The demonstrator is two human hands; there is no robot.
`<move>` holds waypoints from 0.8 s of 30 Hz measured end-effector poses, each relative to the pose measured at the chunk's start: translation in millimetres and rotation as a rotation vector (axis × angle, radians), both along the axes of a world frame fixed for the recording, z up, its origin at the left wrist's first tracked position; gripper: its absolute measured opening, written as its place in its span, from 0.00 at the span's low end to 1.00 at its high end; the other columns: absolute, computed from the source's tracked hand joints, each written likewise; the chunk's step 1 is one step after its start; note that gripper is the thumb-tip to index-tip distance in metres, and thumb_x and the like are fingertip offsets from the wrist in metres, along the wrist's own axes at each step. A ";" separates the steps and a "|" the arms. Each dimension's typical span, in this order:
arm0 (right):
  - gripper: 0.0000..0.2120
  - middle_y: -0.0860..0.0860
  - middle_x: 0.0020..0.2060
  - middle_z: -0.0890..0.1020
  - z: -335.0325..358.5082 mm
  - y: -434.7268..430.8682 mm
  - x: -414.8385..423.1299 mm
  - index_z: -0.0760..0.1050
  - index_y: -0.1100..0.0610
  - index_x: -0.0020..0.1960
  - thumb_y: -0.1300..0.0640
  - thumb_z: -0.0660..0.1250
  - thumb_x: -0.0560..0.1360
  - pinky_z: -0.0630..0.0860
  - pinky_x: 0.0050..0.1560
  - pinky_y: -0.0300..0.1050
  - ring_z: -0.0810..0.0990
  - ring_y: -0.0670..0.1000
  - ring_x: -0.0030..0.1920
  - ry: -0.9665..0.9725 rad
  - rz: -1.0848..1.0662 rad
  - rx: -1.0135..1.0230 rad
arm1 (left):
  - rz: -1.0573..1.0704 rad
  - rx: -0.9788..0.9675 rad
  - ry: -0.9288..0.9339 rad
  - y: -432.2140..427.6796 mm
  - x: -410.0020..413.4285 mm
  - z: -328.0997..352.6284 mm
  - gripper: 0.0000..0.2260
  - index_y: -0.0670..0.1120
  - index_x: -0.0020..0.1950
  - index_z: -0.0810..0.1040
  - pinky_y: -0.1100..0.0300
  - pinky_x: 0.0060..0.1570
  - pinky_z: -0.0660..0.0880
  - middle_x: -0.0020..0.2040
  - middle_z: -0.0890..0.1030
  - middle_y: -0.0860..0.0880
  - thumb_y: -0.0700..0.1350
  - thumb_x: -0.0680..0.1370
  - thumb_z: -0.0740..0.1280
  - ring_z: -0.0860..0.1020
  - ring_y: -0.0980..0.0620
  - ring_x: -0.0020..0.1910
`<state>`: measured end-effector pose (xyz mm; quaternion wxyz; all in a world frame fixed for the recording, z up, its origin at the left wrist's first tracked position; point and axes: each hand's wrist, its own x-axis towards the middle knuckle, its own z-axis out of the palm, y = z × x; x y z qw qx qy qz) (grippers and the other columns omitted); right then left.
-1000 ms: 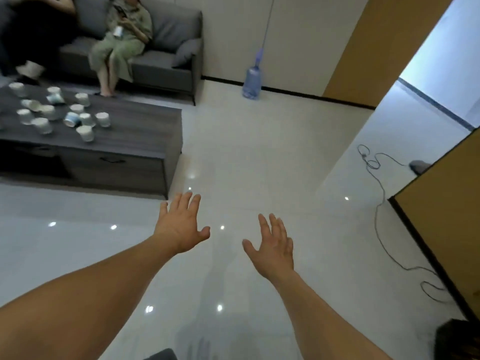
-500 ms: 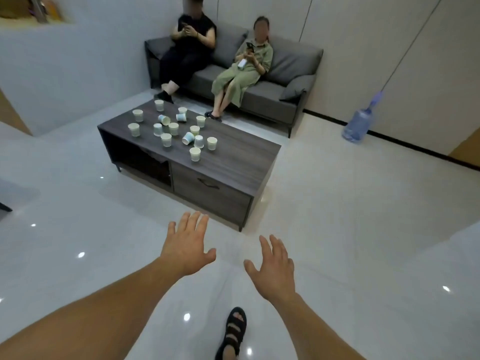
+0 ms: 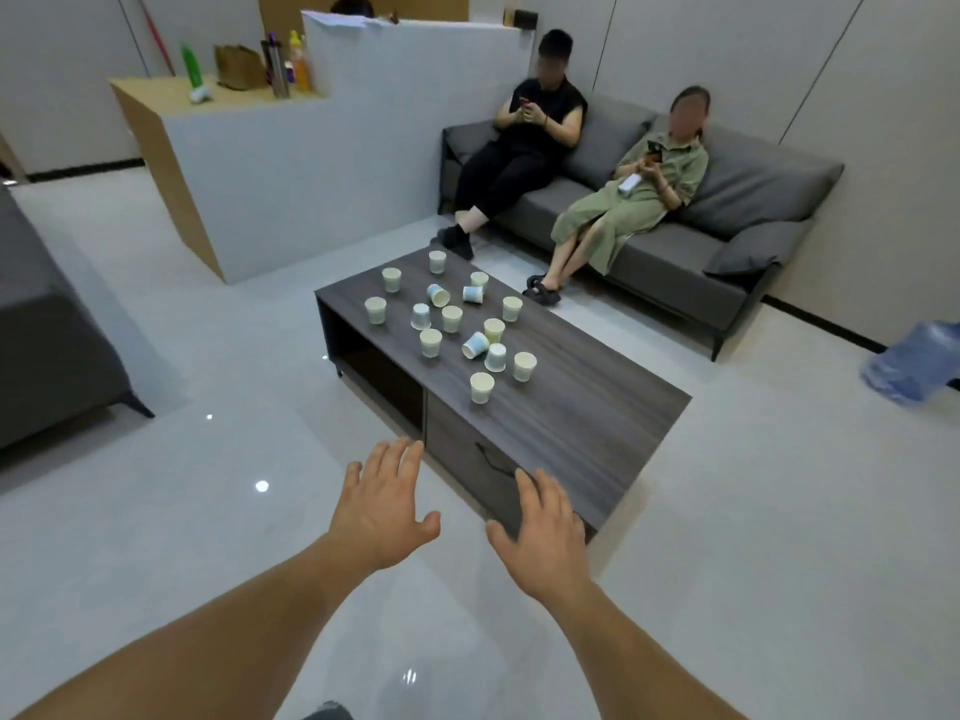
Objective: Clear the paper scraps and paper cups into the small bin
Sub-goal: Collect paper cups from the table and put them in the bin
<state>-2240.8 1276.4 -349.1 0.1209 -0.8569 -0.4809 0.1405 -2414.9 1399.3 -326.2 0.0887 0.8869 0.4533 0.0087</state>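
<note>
While both bare forearms are stretched forward over the pale glossy floor (image 3: 156, 511), the left hand (image 3: 382, 504) and the right hand (image 3: 545, 532) are held palm down, side by side yet apart, with fingers straight and spread and nothing grasped in either. The right hand is seen against the near corner of a dark wooden coffee table (image 3: 587, 418); whether that corner is touched cannot be told. The paper cups (image 3: 452, 318) are found at twelve o'clock from the hands, well apart from them, scattered over the far half of the tabletop. Most are stood upright, while a few are tipped onto their sides, among them one (image 3: 475, 345) near the middle of the cluster. Beyond the table, at one o'clock, a grey sofa (image 3: 753, 200) is occupied by two seated people, each with a phone held in the hands. At three o'clock a blue water bottle (image 3: 914, 363) is shown blurred at the frame's edge. At eleven o'clock a white counter (image 3: 311, 163) is topped with several bottles, and at nine o'clock part of another dark seat (image 3: 47, 345) is visible.
</note>
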 end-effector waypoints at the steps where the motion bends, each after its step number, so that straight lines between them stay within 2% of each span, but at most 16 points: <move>1: 0.37 0.49 0.79 0.49 -2.6 16.5 6.2 0.47 0.47 0.79 0.34 0.55 0.77 0.54 0.74 0.57 0.47 0.52 0.78 0.005 0.014 -0.006 | 0.015 -0.015 -0.003 14.5 4.6 -3.3 0.40 0.49 0.78 0.46 0.46 0.73 0.51 0.79 0.50 0.50 0.64 0.74 0.60 0.48 0.48 0.77; 8: 0.37 0.49 0.79 0.48 -23.9 141.5 50.5 0.46 0.47 0.79 0.36 0.58 0.77 0.56 0.74 0.58 0.48 0.53 0.78 0.044 -0.009 -0.077 | -0.009 -0.108 0.010 144.5 41.3 -36.9 0.41 0.49 0.78 0.45 0.46 0.74 0.53 0.79 0.50 0.50 0.64 0.74 0.61 0.48 0.48 0.77; 15: 0.39 0.50 0.79 0.49 -24.0 249.3 93.2 0.47 0.49 0.79 0.37 0.60 0.76 0.61 0.73 0.53 0.53 0.54 0.77 0.051 -0.102 -0.120 | -0.092 -0.136 0.005 279.8 85.5 -30.1 0.42 0.50 0.78 0.45 0.46 0.74 0.52 0.79 0.50 0.50 0.63 0.73 0.63 0.47 0.48 0.77; 24: 0.42 0.50 0.79 0.47 -61.8 337.8 158.3 0.45 0.47 0.79 0.38 0.63 0.74 0.63 0.72 0.56 0.52 0.56 0.77 0.132 -0.114 -0.302 | -0.151 -0.257 0.048 363.8 157.6 -61.7 0.43 0.49 0.78 0.44 0.46 0.74 0.51 0.78 0.50 0.49 0.62 0.73 0.64 0.46 0.49 0.77</move>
